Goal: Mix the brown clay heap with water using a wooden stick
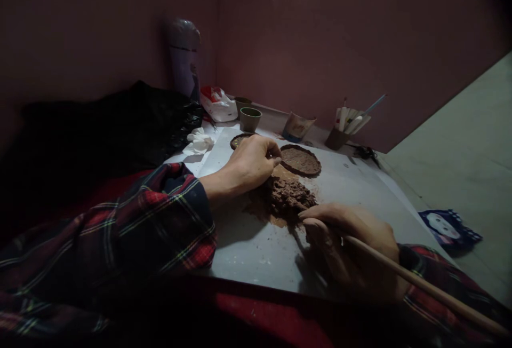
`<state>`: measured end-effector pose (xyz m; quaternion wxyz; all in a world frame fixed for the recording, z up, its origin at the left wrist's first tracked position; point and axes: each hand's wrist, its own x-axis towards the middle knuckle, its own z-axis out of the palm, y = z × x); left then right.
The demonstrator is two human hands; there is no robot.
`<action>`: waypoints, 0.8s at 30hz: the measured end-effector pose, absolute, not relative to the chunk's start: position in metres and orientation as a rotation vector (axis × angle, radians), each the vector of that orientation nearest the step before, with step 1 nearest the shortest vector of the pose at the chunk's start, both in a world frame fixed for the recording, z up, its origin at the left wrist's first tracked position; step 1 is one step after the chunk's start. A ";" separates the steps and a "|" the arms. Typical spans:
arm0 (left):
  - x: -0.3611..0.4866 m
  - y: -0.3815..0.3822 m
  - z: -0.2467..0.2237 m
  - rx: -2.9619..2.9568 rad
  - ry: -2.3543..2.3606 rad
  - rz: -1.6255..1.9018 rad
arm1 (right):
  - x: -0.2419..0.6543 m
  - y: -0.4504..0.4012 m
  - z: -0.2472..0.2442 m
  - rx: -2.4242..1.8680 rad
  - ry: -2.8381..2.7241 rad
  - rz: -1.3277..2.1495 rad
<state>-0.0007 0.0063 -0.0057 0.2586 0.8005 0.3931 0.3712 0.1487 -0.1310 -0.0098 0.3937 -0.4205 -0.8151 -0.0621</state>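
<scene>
A dim, dull pink wall [304, 54] fills the top of the frame behind a pale work surface [248, 252]. At the left lies a black plastic bag [152, 118], with a tall wrapped roll [186, 62] standing behind it and a crumpled white tissue [199, 141] to its right. Further right, a red and white bag [218, 105] sits near a small cup [250, 119].

The left hand [253, 165] is just above the centre of the frame, its fingers curled in towards the thumb; whether they grip anything cannot be told. Their tips are at the upper left edge of the brown crumbly heap [290, 196], which lies at the centre, between the two hands. A round brown disc [301, 160] with a raised rim lies just above the heap.

At the lower right, the person's right hand [358, 244] is closed around a wooden stick [424, 283] that slants to the corner; its fingertips reach the heap's lower right edge. A holder [337, 138] with pens stands above, right of centre, and a dark blue packet [450, 230] lies at the far right.
</scene>
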 end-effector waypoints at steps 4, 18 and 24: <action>-0.001 0.007 -0.007 2.182 1.054 0.997 | 0.148 -0.133 -0.010 -1.079 -2.067 -0.170; -0.001 0.001 -0.005 2.243 0.970 0.971 | 0.149 -0.122 -0.016 -0.865 -2.120 -0.113; -0.001 0.002 -0.005 2.231 0.961 0.957 | 0.146 -0.127 -0.013 -0.951 -2.143 -0.100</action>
